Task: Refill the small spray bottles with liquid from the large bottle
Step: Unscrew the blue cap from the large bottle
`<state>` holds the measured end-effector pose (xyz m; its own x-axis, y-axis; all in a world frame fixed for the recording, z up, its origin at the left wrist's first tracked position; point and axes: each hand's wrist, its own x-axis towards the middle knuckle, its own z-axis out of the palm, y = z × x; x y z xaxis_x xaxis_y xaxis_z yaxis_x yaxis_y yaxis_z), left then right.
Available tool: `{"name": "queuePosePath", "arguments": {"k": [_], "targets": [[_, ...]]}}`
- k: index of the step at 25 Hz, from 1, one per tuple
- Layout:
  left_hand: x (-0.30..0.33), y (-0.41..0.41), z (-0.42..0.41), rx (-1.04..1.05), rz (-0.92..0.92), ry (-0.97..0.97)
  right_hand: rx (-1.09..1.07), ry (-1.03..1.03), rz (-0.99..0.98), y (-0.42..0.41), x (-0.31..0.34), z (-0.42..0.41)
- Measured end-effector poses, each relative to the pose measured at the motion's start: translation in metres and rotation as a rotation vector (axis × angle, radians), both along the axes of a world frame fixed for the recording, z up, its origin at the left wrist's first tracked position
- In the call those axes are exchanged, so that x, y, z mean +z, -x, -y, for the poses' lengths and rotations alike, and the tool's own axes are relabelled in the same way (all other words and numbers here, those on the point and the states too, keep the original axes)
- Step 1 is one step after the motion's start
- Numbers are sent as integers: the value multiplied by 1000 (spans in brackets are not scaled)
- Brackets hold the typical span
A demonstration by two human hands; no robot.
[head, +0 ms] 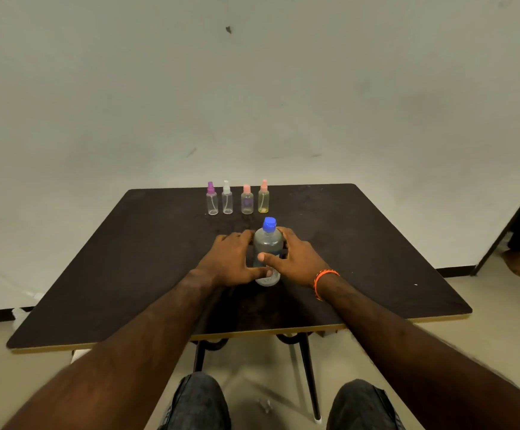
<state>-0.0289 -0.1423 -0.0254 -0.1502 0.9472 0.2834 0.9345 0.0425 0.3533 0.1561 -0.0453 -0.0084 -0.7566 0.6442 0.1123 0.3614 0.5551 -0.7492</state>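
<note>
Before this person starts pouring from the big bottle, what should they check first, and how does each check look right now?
1. Large bottle held firmly: ok, the left hand and right hand wrap it from both sides.
2. Large bottle upright on the table: ok.
3. Blue cap off for pouring: not ok, it sits on the neck.
4. Small spray bottles open: not ok, the purple-topped bottle, white-topped bottle, pink-topped bottle and yellowish bottle all wear their tops.
5. Small bottles upright and within reach: ok, they stand in a row just behind the large bottle.
6. Enough liquid in the large bottle: cannot tell.
</note>
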Motion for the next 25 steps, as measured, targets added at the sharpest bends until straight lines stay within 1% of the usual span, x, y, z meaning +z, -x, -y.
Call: {"name": "queuePosePath", "arguments": {"k": [2, 3, 6, 8, 10, 12, 16, 21, 23, 25], "targets": [[5, -3, -1, 17, 117, -80, -38, -23, 9, 0, 9, 1], [8, -4, -3, 27, 144, -98, -76, -51, -1, 0, 18, 1], [16, -8, -6, 36, 145, -73, -133, -279, -24, 4, 49, -6], [16, -9, -7, 40, 154, -72, -86, -423, 39, 11, 67, -9], [14, -10, -7, 43, 174, -96, -33, -494, 151, 19, 76, -8], [15, -9, -7, 39, 177, -109, -17, -489, 196, 25, 78, -6], [16, -4, -10, 35, 199, -99, 43, -467, 214, 28, 81, -2], [6, -7, -10, -1, 248, -104, 173, -373, 297, 23, 94, 6], [2, -8, -10, 17, 242, -104, 152, -382, 333, 21, 98, 7], [2, -7, -11, 36, 210, -93, 68, -453, 348, 21, 98, 5]]}}
